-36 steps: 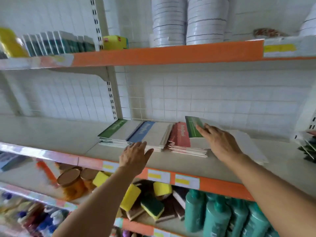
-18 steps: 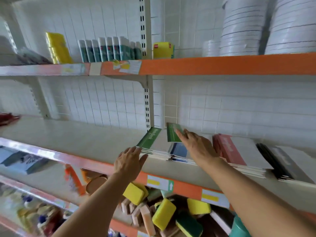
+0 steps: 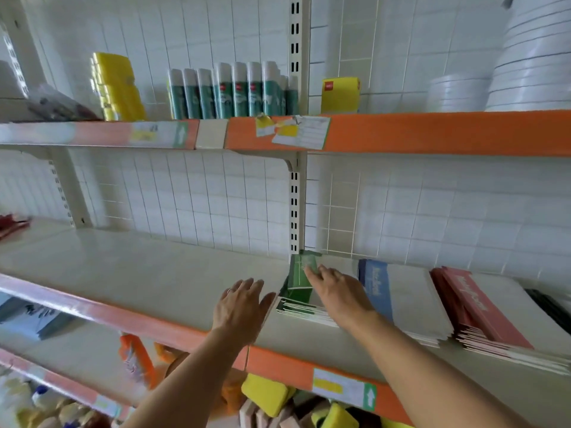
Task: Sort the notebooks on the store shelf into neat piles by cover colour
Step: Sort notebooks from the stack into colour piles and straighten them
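On the middle shelf (image 3: 123, 267) the notebooks lie in piles side by side: a green pile (image 3: 293, 307), a blue pile (image 3: 375, 282), a red pile (image 3: 475, 307) and a dark pile (image 3: 553, 307) at the right edge. My right hand (image 3: 340, 291) holds a green notebook (image 3: 301, 271) flat on top of the green pile, fingers across its cover. Just left of that pile is my left hand (image 3: 241, 307), open with its fingers spread and its palm towards the pile's side edge.
Bare shelf stretches left of the green pile. The upper shelf carries green spray cans (image 3: 228, 91), yellow packs (image 3: 117, 88), a yellow box (image 3: 340, 94) and stacked white plates (image 3: 531, 63). Yellow sponges (image 3: 265, 396) sit on the shelf below.
My right hand has carried the green notebook leftward from above the red pile to the top of the green pile. The camera has turned left. My left hand has moved up beside the green pile.
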Tool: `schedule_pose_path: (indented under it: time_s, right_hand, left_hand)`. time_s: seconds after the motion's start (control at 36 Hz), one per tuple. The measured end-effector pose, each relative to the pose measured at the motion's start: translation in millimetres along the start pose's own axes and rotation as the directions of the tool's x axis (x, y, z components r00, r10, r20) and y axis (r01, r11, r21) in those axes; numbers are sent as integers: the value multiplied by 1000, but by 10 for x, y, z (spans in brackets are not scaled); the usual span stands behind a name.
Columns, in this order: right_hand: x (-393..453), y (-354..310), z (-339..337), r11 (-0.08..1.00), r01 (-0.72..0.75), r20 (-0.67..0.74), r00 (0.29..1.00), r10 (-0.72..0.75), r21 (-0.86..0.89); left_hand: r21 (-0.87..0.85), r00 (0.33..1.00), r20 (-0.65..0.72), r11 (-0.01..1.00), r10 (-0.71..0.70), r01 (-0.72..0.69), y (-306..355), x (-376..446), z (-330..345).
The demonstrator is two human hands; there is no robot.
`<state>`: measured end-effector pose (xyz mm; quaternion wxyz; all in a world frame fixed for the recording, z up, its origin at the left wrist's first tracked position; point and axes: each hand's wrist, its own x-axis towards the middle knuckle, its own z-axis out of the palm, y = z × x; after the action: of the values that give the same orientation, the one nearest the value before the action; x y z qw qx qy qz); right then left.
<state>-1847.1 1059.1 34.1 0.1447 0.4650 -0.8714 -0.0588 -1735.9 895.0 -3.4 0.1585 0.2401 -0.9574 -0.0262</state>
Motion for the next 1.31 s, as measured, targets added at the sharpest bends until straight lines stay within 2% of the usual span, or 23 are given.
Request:
schedule_pose_path:
  time_s: [0.17, 0.33, 0.5, 0.69, 0.89, 1.0, 1.31]
  right_hand:
    - [252, -88, 165, 993, -111, 56, 993, 108, 39]
    - [277, -130, 286, 994, -98, 108, 990, 92, 48]
    - [262, -206, 302, 990, -141, 85, 986, 141, -5]
    - [271, -215, 300, 982, -184, 205, 964, 170, 49]
    - [1, -169, 290, 959, -258, 63, 966, 252, 119]
    - [-323, -17, 293, 911, -387, -17, 919, 393, 143]
    - [-1618, 662, 174, 730, -669, -39, 733, 679, 140]
  left_hand:
    - [-13, 997, 29, 998, 68, -68, -272, 243, 89]
    - [-40, 992, 58, 993, 113, -111, -417, 398, 235]
    - [-72, 985, 76, 986, 157, -152, -416, 465, 286]
    - [-108, 976, 74, 975, 203, -195, -363, 528, 271]
    - [-127, 950, 58, 947, 305, -296, -145, 506, 200]
    - [-157, 932, 29, 922, 362, -353, 92, 456, 208]
    - [-196, 868, 38, 855, 495, -480, 1088, 96, 110]
